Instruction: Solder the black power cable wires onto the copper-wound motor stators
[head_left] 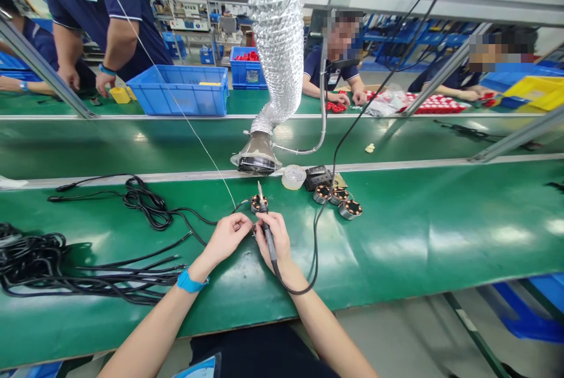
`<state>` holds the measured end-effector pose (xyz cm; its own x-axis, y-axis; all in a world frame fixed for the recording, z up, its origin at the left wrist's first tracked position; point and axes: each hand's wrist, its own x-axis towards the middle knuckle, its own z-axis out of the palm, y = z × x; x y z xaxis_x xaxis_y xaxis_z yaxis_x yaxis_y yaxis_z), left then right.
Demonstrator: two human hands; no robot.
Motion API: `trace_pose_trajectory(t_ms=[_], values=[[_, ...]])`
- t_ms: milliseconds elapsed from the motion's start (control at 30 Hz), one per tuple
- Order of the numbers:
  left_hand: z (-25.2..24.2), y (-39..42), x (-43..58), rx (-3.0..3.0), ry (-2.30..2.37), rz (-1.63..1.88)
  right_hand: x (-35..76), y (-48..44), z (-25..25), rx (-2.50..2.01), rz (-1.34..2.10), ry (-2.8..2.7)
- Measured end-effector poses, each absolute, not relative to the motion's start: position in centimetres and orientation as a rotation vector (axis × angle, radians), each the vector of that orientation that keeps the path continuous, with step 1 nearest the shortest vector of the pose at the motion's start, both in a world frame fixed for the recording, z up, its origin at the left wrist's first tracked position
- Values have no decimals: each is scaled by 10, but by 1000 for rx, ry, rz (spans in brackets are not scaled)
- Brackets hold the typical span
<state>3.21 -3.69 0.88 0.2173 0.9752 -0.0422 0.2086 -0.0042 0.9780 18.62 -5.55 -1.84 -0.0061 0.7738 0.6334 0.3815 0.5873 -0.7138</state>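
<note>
My right hand (281,238) is closed around a soldering iron (268,236), its tip pointing up and away from me. Just past the fingers, a motor stator with copper windings (254,204) sits on the green bench, with a black cable leading to it from the left. My left hand (227,236) is closed in a pinch beside the right; what its fingertips hold is too small to make out. Between the two hands a small dark piece (254,230) shows, partly hidden. A thin pale wire (194,130) hangs from above and ends near my left hand.
Several stators (351,208) stand at right by a black holder (318,177) and a round translucent tub (294,177). A fume-extraction hood (256,154) hangs ahead. Black cables (88,269) lie at left. The iron's cord (315,243) loops right. Co-workers and blue bins (180,99) are across.
</note>
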Motion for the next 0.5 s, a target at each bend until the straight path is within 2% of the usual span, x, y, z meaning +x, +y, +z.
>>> trace_pose_trajectory(t_ms=[500], values=[[3,-35,31,1364,1261,878,214,-82,-30,-1107,446,-1255]])
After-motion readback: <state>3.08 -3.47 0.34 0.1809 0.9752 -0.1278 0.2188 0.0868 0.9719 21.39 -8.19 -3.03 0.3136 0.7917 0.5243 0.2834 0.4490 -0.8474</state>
